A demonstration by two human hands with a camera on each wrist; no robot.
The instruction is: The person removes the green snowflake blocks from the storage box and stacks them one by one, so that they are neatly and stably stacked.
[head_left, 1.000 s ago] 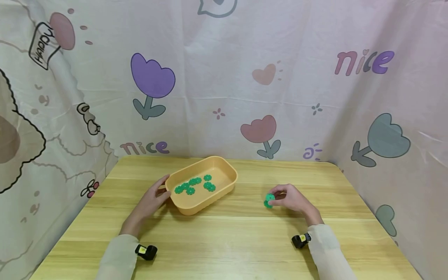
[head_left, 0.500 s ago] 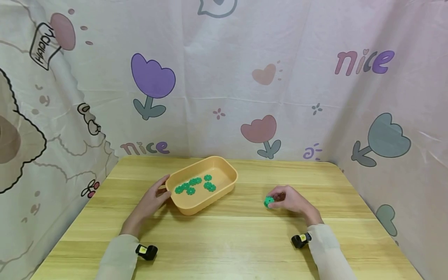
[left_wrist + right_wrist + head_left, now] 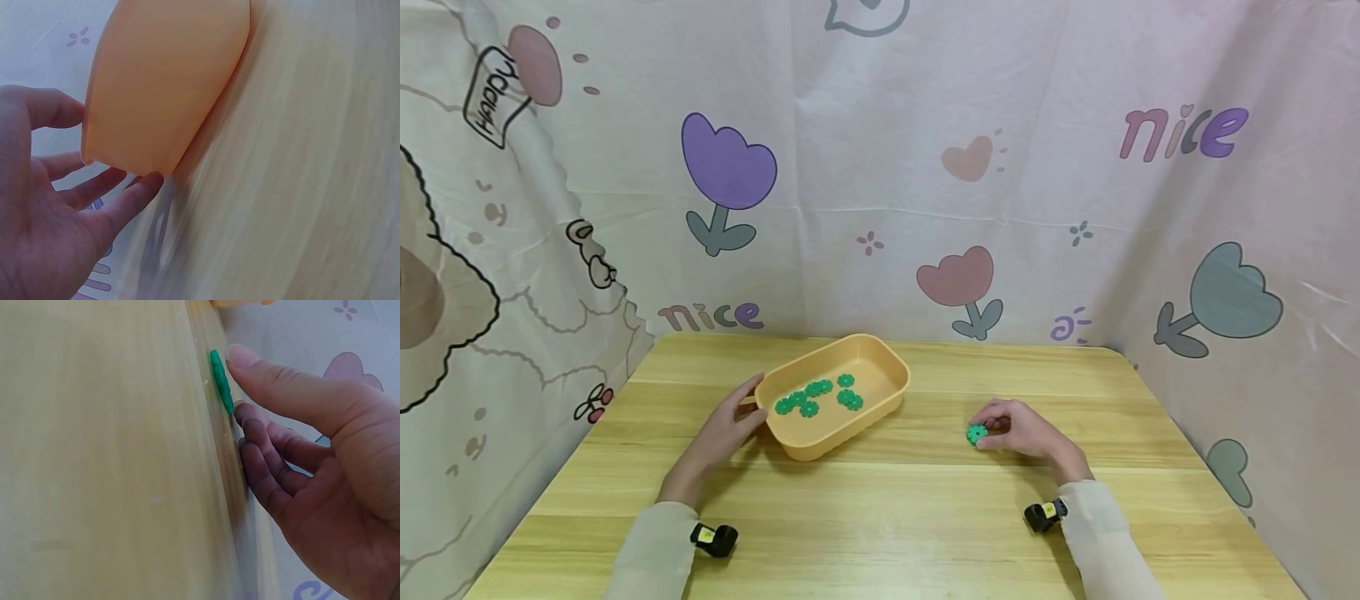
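Observation:
In the head view my left hand (image 3: 730, 421) holds the near-left corner of a yellow plastic tray (image 3: 808, 446). Its thumb and fingers are spread around the tray's end wall (image 3: 156, 94) in the left wrist view. Inside the tray lie several small green flower-shaped discs (image 3: 808, 409). My right hand (image 3: 1018, 427) is low over the table to the right, thumb and index finger around a green flower-shaped disc (image 3: 976, 434). In the right wrist view that green disc (image 3: 221, 381) lies flat on the wood, with a slim gap to the thumb tip and the index fingertip beside its end.
A light wooden table (image 3: 880, 517) carries everything. Behind and beside it hangs a pale curtain (image 3: 850, 167) printed with flowers and words. Each wrist wears a small black camera, one on the left sleeve (image 3: 651, 542) and one on the right.
My right hand has lowered the green disc it was pinching onto another green disc below, so one now covers the other. The left hand and tray have stayed put.

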